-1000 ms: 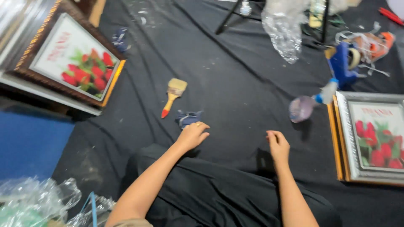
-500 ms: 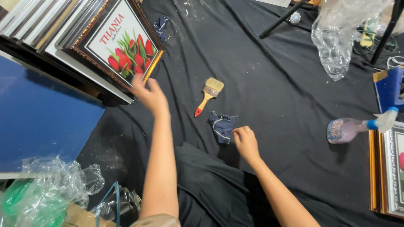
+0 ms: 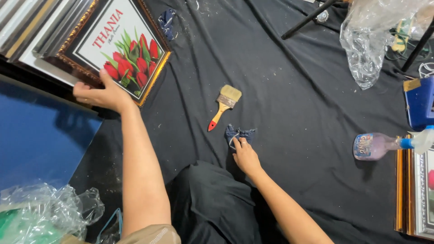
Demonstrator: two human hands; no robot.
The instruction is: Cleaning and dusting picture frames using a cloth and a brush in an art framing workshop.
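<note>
My left hand (image 3: 101, 93) grips the near edge of a gold-framed picture of red tulips (image 3: 118, 45) that lies on top of a stack of frames at the upper left. My right hand (image 3: 244, 156) rests on the black cloth (image 3: 289, 90), fingertips on a crumpled dark blue rag (image 3: 238, 133). A small paintbrush (image 3: 224, 105) with a red-tipped wooden handle lies just beyond the rag, touching neither hand.
A spray bottle (image 3: 384, 144) lies on its side at the right, beside more framed pictures (image 3: 418, 190). Crumpled clear plastic (image 3: 375, 40) sits at the upper right, more plastic (image 3: 40, 212) at the lower left. A blue panel (image 3: 40, 140) lies at the left.
My left hand has travelled from the cloth near the rag up to the tulip picture and taken hold of its edge. My right hand has shifted left onto the rag. The view has swung left.
</note>
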